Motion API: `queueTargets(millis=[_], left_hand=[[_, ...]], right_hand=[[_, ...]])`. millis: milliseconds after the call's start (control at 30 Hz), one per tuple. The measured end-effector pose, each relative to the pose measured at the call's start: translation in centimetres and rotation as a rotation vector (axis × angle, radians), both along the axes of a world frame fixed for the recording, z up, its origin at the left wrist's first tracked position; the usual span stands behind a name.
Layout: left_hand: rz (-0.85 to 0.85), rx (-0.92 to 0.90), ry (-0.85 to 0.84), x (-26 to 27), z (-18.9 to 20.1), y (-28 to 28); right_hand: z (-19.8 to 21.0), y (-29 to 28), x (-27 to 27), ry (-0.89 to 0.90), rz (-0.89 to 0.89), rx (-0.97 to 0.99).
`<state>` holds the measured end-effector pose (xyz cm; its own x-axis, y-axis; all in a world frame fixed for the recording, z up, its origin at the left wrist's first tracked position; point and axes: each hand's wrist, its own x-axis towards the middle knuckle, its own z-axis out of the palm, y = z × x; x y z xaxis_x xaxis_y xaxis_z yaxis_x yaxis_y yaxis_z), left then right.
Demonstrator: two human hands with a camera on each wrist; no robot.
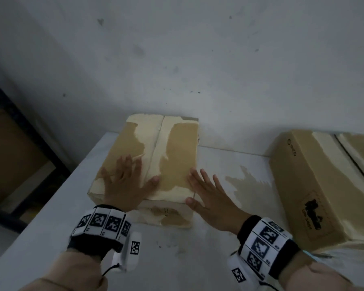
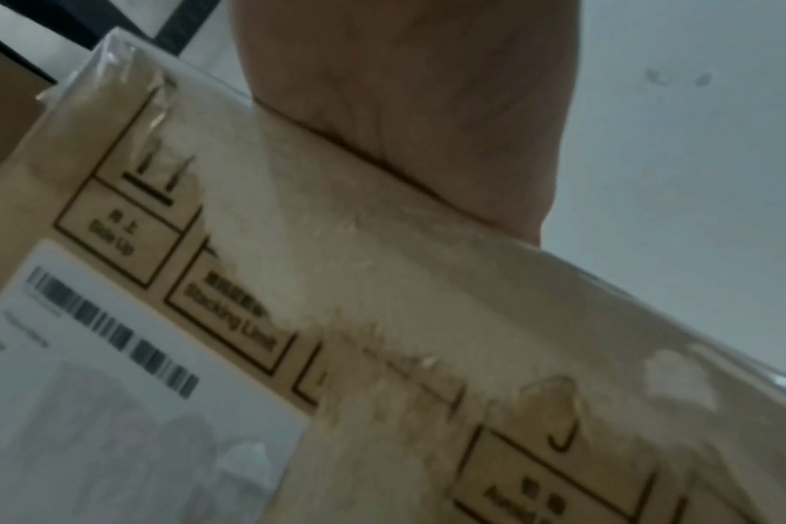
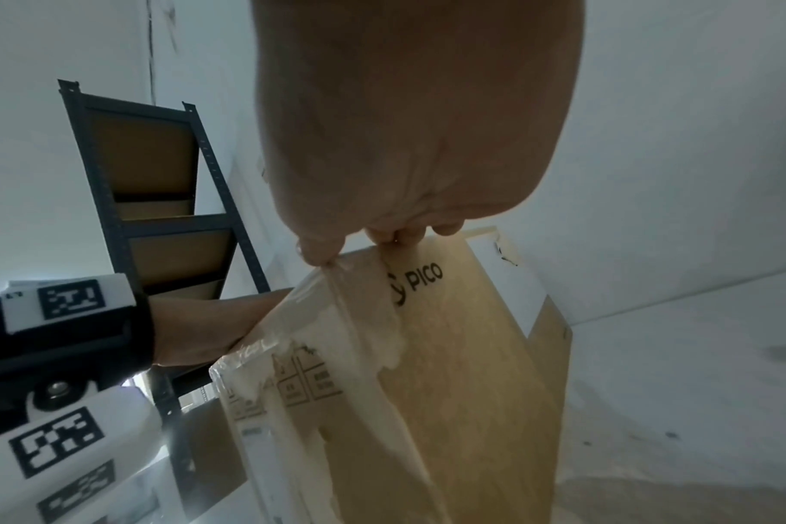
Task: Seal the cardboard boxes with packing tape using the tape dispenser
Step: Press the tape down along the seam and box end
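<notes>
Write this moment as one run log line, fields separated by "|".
left hand: flat on box top | right hand: flat on box right edge | second box: at right, untouched | tape dispenser: not visible

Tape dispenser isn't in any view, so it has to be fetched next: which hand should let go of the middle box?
Right, probably. The right hand rests only at the edge of the torn brown cardboard box, fingers straight. The left hand lies flat on its top beside the centre seam, better placed to hold the flaps down.
</notes>
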<state>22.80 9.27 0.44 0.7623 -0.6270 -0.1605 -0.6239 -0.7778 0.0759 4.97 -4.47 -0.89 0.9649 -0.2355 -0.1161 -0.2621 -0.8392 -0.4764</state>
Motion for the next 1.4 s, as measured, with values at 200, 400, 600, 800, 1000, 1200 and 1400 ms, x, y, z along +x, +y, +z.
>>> queueTargets(millis=[200,400,600,800,1000,1200,1400], left_hand=[[0.16,-0.032,0.037,5.0,0.6,1.1],[0.113,-0.092,-0.11,10.5,-0.6,2.1],[0.057,-0.1,-0.13,13.8,-0.9,2.9],[0.114,-0.094,-0.1,13.6,-1.1,3.2],[0.129,-0.096,-0.103,14.1,-1.0,3.3],[0.158,-0.023,-0.06,13.9,-0.1,2.9],[0.188,0.024,-0.054,10.9,1.1,1.4]], right_hand=[[1.1,1.6,5.5,0.054,0.052,-0.049],[1.5,2.1,9.8,0.119,0.094,-0.084],[0.8,3.3,11.7,0.082,0.119,-0.079],[1.0,3.4,12.0,0.078,0.12,-0.091],[1.0,3.4,12.8,0.111,0.109,-0.053],[1.0,3.4,12.7,0.12,0.112,-0.125],[0.4,3.1,7.2,0.104,0.009,-0.077]])
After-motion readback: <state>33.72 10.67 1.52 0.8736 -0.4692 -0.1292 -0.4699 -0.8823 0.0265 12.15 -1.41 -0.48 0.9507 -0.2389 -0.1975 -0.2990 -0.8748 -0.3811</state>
